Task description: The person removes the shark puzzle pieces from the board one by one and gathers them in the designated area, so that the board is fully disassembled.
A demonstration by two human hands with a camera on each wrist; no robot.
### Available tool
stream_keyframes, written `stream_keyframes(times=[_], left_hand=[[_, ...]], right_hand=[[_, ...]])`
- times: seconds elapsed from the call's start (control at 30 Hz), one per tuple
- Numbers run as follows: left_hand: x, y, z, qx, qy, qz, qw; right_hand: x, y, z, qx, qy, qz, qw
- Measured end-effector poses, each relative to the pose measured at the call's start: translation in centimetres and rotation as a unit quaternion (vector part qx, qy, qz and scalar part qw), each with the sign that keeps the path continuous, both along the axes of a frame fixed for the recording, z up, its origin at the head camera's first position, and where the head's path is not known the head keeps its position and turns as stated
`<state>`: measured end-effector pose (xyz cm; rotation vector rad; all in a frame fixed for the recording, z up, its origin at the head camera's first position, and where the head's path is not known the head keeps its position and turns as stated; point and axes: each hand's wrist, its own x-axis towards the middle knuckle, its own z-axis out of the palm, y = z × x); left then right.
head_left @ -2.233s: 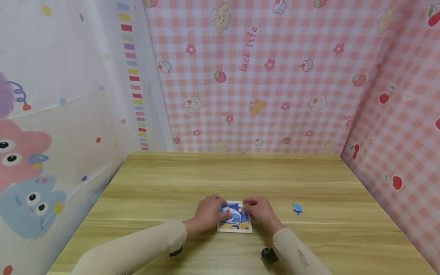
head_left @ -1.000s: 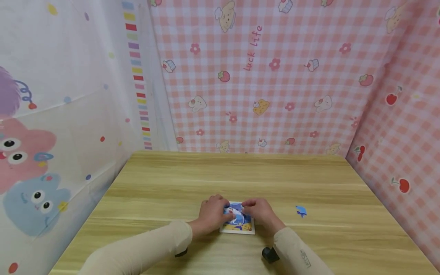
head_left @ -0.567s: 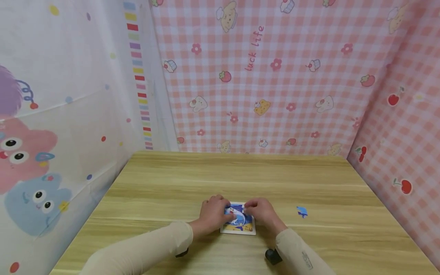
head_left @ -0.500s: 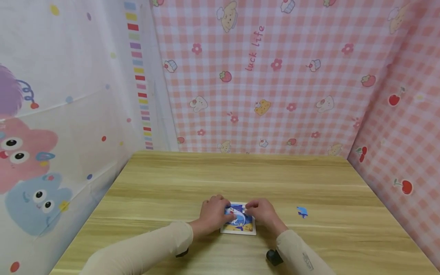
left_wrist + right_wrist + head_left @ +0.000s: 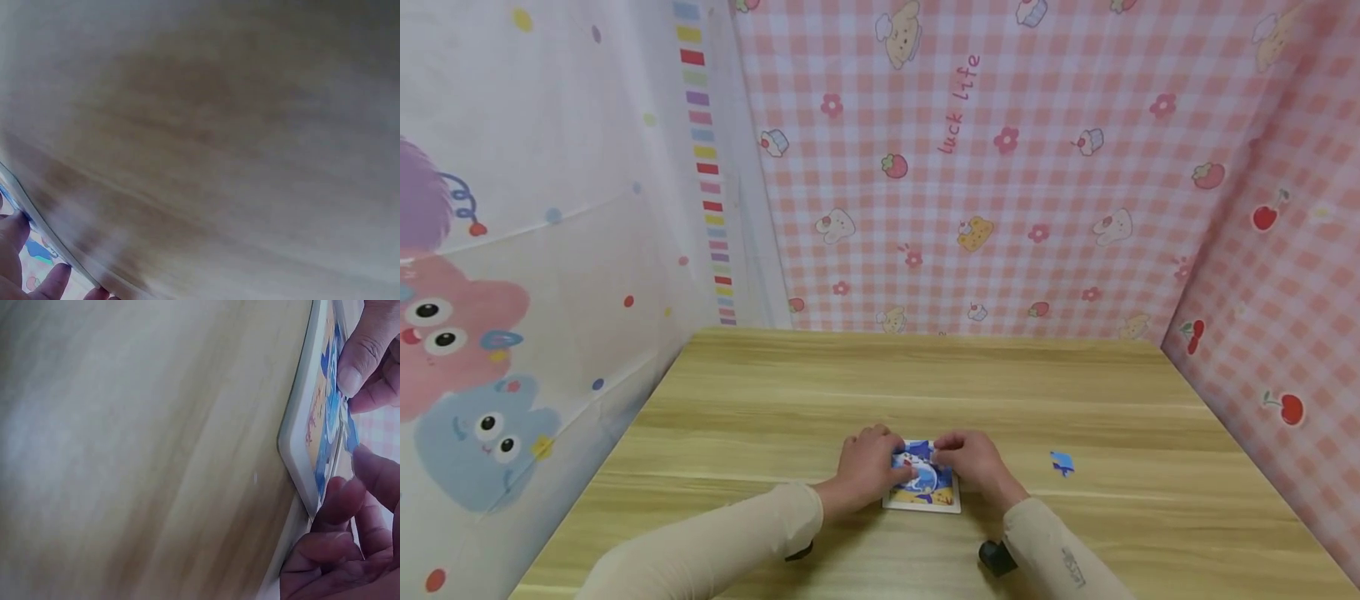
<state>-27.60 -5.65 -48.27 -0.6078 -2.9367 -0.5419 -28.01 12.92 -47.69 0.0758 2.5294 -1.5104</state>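
Note:
A small jigsaw puzzle [image 5: 922, 497] in a white frame lies on the table between both hands, showing a white and blue sea creature over yellow sand. My left hand [image 5: 867, 469] holds it from the left, thumb on the picture and fingers at the frame; in the left wrist view, fingertips [image 5: 57, 275] touch it beside the border. At the upper right corner my right hand [image 5: 973, 462] pinches a blue puzzle piece [image 5: 352, 430], which stands tilted up from the picture in the right wrist view. Its curled fingers hide part of that corner.
A loose blue puzzle piece [image 5: 1062, 463] lies on the wooden table [image 5: 775, 375] to the right of my right hand. Patterned cloths [image 5: 1000, 192] hang behind the table and at both sides. A dark wrist device [image 5: 996, 558] sits under the right sleeve.
The head view has shifted slightly, so everything sits a little further right. My right fingers have made small movements at the puzzle's upper right corner; the left hand keeps its hold.

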Motion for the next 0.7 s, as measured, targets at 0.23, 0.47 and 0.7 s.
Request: stream_keyframes(times=[0.23, 0.47, 0.7], left_hand=[[-0.18, 0.24, -0.16, -0.002, -0.020, 0.006, 0.9998], [-0.23, 0.29, -0.09, -0.007, -0.017, 0.007, 0.9998], [-0.12, 0.17, 0.13, -0.013, -0.009, 0.006, 0.9998]], right_hand=[[-0.23, -0.28, -0.17, -0.036, 0.006, -0.009, 0.999], [-0.34, -0.33, -0.13, -0.035, 0.001, 0.011, 0.999], [-0.63, -0.31, -0.26, -0.024, -0.003, 0.038, 0.999]])
